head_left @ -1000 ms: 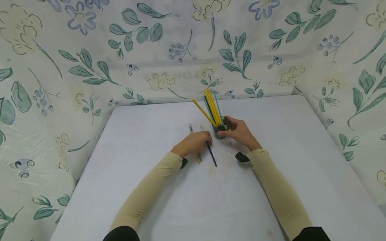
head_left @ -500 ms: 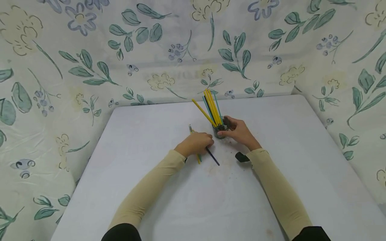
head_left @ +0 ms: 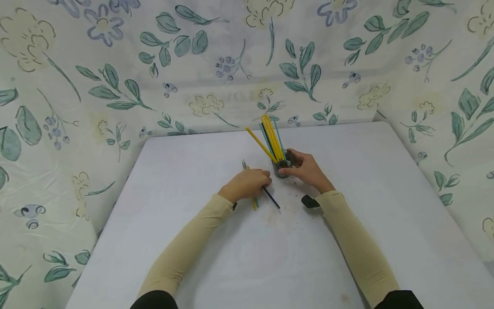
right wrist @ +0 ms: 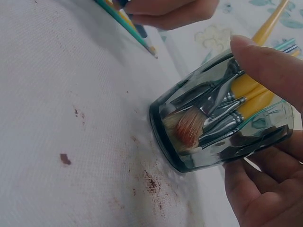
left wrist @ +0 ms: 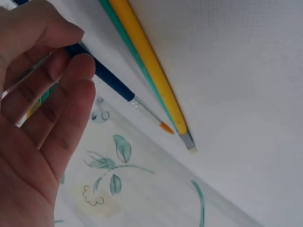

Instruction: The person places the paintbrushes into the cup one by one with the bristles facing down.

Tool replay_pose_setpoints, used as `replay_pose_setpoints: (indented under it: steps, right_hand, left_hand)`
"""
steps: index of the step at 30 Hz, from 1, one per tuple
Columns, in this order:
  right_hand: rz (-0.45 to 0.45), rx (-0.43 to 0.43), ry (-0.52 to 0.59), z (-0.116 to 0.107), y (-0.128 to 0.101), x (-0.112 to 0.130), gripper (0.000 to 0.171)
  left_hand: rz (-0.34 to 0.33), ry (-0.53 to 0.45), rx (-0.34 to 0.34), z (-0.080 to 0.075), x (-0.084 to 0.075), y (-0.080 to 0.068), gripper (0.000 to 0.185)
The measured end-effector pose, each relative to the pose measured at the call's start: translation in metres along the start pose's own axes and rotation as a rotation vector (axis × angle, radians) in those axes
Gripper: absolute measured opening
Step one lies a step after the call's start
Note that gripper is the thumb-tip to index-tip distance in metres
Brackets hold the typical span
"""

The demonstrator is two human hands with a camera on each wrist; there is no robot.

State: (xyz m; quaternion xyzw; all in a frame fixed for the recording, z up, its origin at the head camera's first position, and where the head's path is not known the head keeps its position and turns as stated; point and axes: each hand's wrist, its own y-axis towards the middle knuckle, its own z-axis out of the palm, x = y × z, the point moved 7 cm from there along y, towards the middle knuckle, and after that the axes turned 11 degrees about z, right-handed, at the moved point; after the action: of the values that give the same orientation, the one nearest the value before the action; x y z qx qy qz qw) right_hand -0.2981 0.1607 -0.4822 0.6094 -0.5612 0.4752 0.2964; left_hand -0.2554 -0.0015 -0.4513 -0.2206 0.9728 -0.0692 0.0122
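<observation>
My left hand (head_left: 247,183) pinches a dark blue paintbrush (left wrist: 113,82) between thumb and fingers, low over the table. In the left wrist view the brush slants down to a silver ferrule and small orange bristles. Just past its tip lie a yellow paintbrush (left wrist: 150,59) and a teal one (left wrist: 129,45), side by side on the table and partly under the left hand in the head view. My right hand (head_left: 307,171) grips a dark-tinted glass (right wrist: 163,127) from the right. Several yellow and teal-handled brushes (head_left: 272,139) stand in it, bristles down, one leaning out left.
The white tabletop (head_left: 216,262) carries reddish-brown specks (right wrist: 151,183) near the glass. Behind and beside the table hangs a floral cloth (head_left: 231,51). A black strap piece (head_left: 310,201) shows at the right wrist.
My left hand has shifted slightly right and then back left, and the dark blue brush's handle end now points a bit more to the right. The right hand and glass have stayed still.
</observation>
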Motion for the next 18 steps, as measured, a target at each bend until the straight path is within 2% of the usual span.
replay_pose_setpoints:
  steps: [6,11,18]
  right_hand:
    - [0.022,-0.011,-0.014,0.001,-0.001,0.000,0.092]
    - [0.051,-0.026,-0.029,0.001,-0.001,0.001,0.090]
    - [0.078,-0.024,-0.029,0.003,0.000,0.000,0.093]
  left_hand:
    - [-0.002,-0.051,-0.098,-0.014,0.005,-0.012,0.014]
    - [-0.028,-0.177,-0.181,-0.027,0.011,-0.022,0.013]
    - [-0.032,-0.333,-0.378,-0.051,0.019,-0.040,0.011]
